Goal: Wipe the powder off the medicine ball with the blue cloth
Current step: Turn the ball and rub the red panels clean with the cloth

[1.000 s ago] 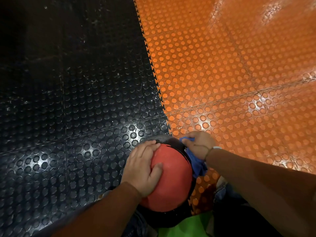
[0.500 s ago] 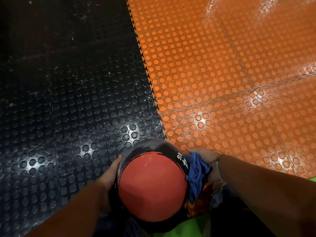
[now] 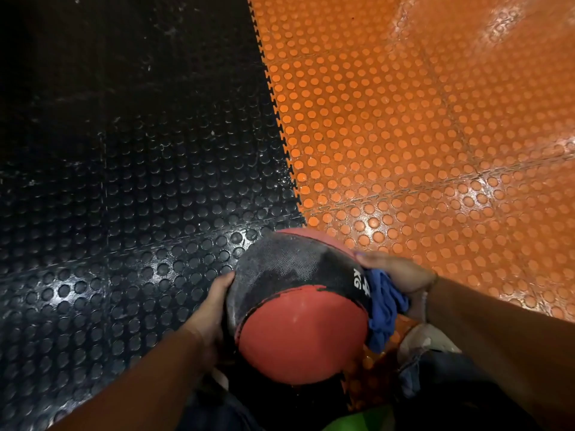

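The red and black medicine ball (image 3: pixel 298 309) sits low in the middle of the head view, held between both hands. Its black band faces up and carries pale grey powder smears; a red panel faces me. My left hand (image 3: pixel 214 303) cups the ball's left side. My right hand (image 3: pixel 395 276) presses the crumpled blue cloth (image 3: pixel 384 309) against the ball's right side, next to white "KG" lettering. Most of the cloth hangs down below my fingers.
The floor is studded interlocking rubber tile, black (image 3: pixel 124 181) on the left and orange (image 3: pixel 420 135) on the right, with a toothed seam running down to the ball. A white shoe (image 3: pixel 426 340) and dark trousers lie under my right arm. Something green (image 3: pixel 357 423) shows at the bottom edge.
My left hand slid from on top of the red panel to the ball's left side. The ball rolled so its black powdery band faces up. The cloth hand dropped to the right side.
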The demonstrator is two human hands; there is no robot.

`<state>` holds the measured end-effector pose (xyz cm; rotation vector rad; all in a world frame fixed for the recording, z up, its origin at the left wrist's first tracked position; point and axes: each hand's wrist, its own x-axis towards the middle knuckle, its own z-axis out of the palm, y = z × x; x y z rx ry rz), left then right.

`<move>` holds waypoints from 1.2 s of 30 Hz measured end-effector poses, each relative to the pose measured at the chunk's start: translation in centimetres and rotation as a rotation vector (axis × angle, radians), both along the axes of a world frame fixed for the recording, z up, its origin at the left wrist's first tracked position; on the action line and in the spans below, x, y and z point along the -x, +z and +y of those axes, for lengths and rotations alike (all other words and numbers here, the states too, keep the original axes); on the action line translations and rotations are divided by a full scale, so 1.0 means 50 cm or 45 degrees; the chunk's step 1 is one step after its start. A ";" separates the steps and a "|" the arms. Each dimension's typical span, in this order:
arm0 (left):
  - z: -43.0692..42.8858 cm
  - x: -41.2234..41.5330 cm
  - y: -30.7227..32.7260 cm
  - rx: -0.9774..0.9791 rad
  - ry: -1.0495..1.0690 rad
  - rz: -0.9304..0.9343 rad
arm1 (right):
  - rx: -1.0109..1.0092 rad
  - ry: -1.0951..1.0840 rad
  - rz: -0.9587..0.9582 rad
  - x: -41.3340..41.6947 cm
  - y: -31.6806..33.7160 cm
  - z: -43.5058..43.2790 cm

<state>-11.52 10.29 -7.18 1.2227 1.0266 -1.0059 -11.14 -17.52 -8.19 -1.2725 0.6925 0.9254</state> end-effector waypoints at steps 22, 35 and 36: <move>-0.160 -0.051 0.063 -0.871 -1.577 -1.343 | 1.121 0.312 -0.754 -0.075 0.068 -0.001; -0.169 -0.014 0.070 -1.003 -1.505 -1.230 | 1.263 0.633 -0.718 -0.047 0.096 0.021; -0.174 -0.019 0.074 -1.020 -1.517 -1.203 | 1.226 0.627 -0.814 -0.039 0.109 0.039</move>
